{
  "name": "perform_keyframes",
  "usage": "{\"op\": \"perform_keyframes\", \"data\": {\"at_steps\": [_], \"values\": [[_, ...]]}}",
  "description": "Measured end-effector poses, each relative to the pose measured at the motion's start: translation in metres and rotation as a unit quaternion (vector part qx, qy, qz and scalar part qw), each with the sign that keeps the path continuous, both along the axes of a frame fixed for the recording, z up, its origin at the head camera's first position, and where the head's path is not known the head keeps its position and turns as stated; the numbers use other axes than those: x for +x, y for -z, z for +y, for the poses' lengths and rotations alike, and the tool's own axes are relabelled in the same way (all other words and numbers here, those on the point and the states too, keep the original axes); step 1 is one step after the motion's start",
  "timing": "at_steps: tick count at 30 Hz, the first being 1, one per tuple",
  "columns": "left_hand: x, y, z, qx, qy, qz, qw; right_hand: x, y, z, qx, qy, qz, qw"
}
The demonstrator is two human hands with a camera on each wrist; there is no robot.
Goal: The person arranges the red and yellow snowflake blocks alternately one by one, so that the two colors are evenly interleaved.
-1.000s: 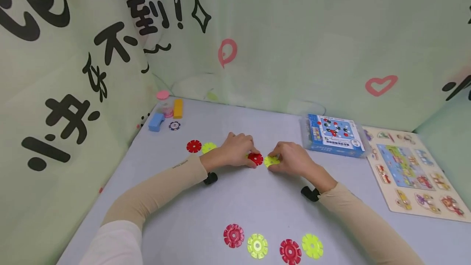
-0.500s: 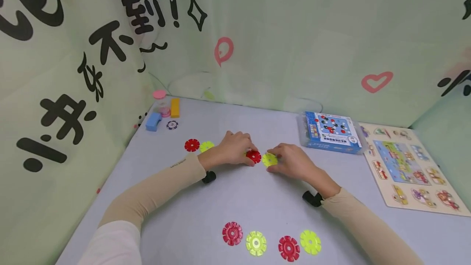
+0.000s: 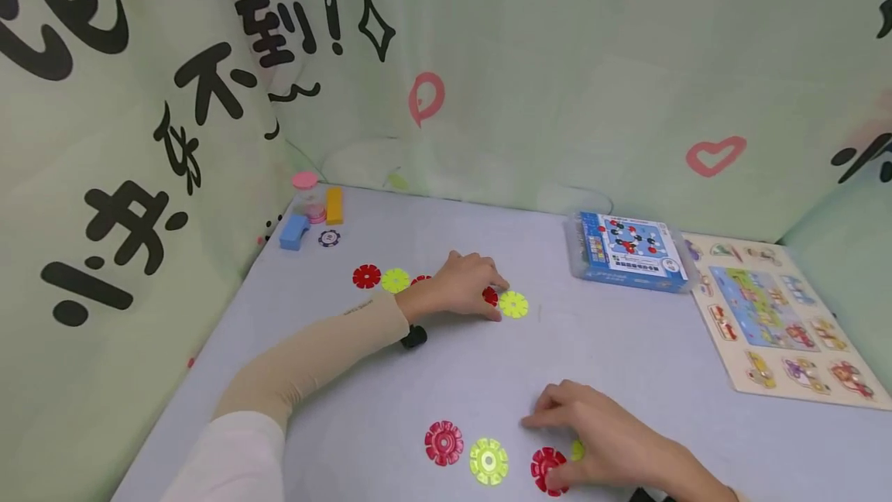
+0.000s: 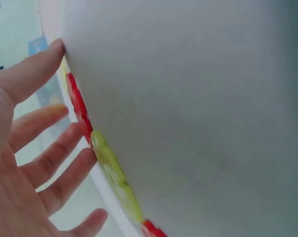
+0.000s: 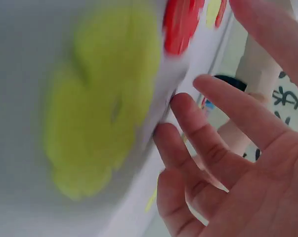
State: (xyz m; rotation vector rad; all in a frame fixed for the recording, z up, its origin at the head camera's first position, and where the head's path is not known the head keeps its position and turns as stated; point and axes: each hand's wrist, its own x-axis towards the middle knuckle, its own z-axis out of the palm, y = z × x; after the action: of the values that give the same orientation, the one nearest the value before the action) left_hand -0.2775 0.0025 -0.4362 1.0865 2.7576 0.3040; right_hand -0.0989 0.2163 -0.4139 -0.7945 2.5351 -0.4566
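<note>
The red discs (image 3: 444, 443) look like glossy plastic.

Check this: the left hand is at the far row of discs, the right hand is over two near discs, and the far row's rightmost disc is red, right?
Not quite: the rightmost disc of the far row is yellow-green, not red, as the head view shows. The left hand and right hand are placed as you say.

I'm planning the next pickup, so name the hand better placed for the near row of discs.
Probably the right hand: it is at a near red disc, while the left hand is at the far discs.
</note>
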Motion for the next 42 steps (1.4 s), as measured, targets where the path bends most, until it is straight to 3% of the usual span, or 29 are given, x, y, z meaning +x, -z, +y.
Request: {"op": "perform_keyframes", "data": {"at_steps": [3, 7, 19, 25, 29, 37, 40, 42], "values": [[0.001, 0.000, 0.008, -0.006, -0.001, 0.008, 0.9999, 0.016, 0.001, 0.002, 0.028, 0.003, -0.022, 0.999], [0.002, 0.000, 0.014, -0.022, -0.013, 0.010, 0.9996, 0.024, 0.004, 0.003, 0.041, 0.013, -0.024, 0.999], [0.006, -0.002, 0.016, -0.033, -0.029, 0.011, 0.9990, 0.026, 0.009, 0.002, 0.009, -0.006, 0.004, 1.000], [0.006, 0.000, 0.016, -0.033, -0.027, 0.016, 0.9989, 0.027, 0.007, -0.003, -0.012, -0.004, -0.038, 0.999], [0.005, 0.000, 0.016, -0.032, -0.026, 0.016, 0.9990, 0.028, 0.005, -0.004, -0.036, -0.024, -0.042, 0.998], [0.005, -0.001, 0.015, -0.036, -0.025, 0.020, 0.9988, 0.024, 0.003, -0.001, -0.053, -0.038, -0.052, 0.997], [0.006, -0.001, 0.015, -0.037, -0.023, 0.019, 0.9989, 0.014, -0.001, 0.001, -0.053, -0.031, -0.014, 0.998], [0.006, -0.001, 0.016, -0.037, -0.022, 0.020, 0.9989, -0.002, -0.003, 0.006, -0.057, -0.015, 0.030, 0.998]]}}
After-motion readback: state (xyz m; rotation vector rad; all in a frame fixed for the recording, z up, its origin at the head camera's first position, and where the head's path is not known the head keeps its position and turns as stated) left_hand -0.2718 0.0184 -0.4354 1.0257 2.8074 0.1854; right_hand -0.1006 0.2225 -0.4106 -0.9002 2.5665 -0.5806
